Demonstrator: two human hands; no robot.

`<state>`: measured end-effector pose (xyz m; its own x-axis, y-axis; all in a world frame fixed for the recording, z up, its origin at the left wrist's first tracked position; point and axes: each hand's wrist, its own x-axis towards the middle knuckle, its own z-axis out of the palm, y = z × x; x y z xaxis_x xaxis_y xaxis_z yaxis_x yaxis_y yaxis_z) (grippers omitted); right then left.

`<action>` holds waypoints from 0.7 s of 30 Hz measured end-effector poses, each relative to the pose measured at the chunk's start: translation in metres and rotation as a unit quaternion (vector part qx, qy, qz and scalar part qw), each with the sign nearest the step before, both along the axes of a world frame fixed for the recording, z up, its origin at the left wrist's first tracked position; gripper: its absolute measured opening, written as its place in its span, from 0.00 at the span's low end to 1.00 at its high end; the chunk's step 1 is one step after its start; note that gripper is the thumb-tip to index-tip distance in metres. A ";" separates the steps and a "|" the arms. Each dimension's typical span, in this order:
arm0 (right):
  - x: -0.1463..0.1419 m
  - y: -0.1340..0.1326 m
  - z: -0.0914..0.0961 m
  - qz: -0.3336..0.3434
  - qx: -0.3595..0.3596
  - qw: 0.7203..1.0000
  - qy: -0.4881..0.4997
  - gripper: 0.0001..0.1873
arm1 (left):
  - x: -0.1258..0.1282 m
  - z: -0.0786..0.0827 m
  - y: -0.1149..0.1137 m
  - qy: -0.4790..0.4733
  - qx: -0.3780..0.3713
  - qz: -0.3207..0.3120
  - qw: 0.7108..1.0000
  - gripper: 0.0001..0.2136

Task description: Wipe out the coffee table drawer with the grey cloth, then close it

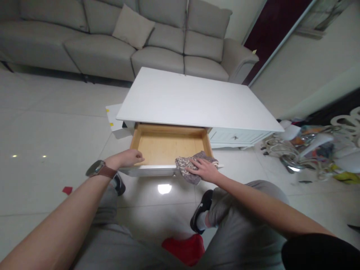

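Over the front edge of the drawer, a patterned cloth lies under the right hand, fingers spread; the left hand curls by the left corner, its grip unclear.

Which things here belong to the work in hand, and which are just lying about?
In use:
- patterned cloth, under the right hand
- open drawer, left hand at its front left corner
- white table

Lying about:
- cushion
- white box
- red scrap
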<state>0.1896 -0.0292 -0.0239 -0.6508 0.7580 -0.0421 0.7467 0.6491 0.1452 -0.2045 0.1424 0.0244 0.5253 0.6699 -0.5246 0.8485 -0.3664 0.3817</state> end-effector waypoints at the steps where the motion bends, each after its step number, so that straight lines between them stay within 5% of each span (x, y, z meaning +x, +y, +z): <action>1: 0.017 -0.004 0.004 -0.018 -0.016 1.000 -0.008 0.36 | 0.002 -0.002 -0.003 -0.002 -0.018 -0.008 1.000 0.19; 7: 0.063 -0.005 0.018 -0.098 -0.099 0.990 -0.016 0.40 | 0.007 -0.017 -0.018 -0.019 -0.035 -0.034 0.999 0.09; 21: 0.071 0.033 0.002 -0.084 -0.025 0.996 -0.022 0.39 | 0.018 -0.014 -0.014 0.005 0.086 -0.040 0.995 0.10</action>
<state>0.2608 0.0039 -0.0223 -0.5114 0.8525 -0.1084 0.8393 0.5226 0.1501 -0.1868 0.1286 0.0101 0.5758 0.7069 -0.4107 0.8175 -0.4922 0.2989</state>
